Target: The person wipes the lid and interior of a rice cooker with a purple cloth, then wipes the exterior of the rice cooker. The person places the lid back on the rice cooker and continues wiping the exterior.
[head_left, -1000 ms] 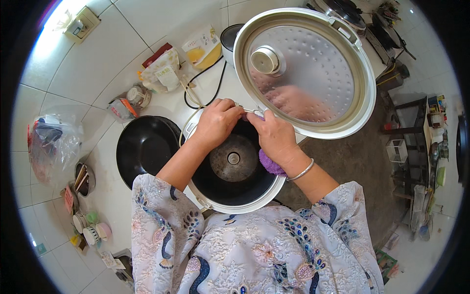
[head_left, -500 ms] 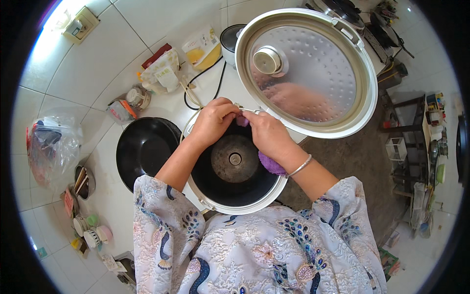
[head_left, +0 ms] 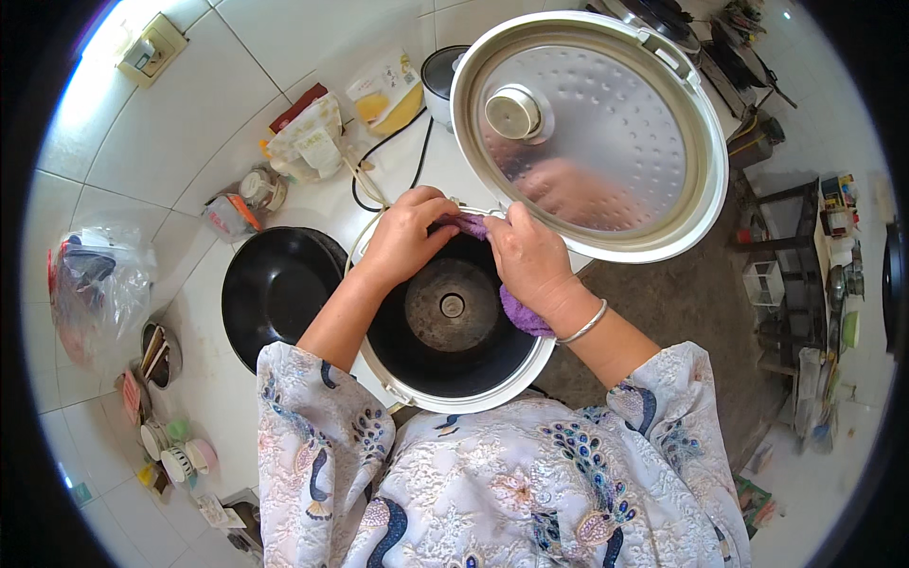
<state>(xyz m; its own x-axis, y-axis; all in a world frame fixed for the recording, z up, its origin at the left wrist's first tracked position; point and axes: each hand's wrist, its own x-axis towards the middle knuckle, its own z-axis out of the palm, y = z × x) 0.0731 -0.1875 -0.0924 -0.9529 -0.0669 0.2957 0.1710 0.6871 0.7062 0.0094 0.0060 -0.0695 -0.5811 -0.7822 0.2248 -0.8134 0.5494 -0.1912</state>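
Note:
A large white rice cooker [head_left: 546, 363] stands before me with its dark heating chamber exposed; a round metal plate [head_left: 453, 305] shows at the bottom. Its lid [head_left: 606, 142] is tipped back on the hinge, dimpled metal face toward me. My left hand [head_left: 409, 233] and my right hand [head_left: 530, 254] meet at the far rim by the hinge. Between them stretches a purple cloth [head_left: 464, 224], pinched by the fingers of both. More of the cloth hangs below my right hand onto the right rim.
A black inner pot [head_left: 281, 289] sits left of the cooker on the white counter [head_left: 213, 369]. Food bags [head_left: 308, 137], a small pot [head_left: 437, 80] and a looping cable [head_left: 417, 161] are behind. Farther left are a holder with utensils [head_left: 161, 355] and a clear plastic bag [head_left: 104, 284]. A shelf rack [head_left: 800, 270] stands right.
More of the purple cloth now shows stretched between my hands along the far rim. My right hand has turned slightly and risen a little; my left has shifted slightly.

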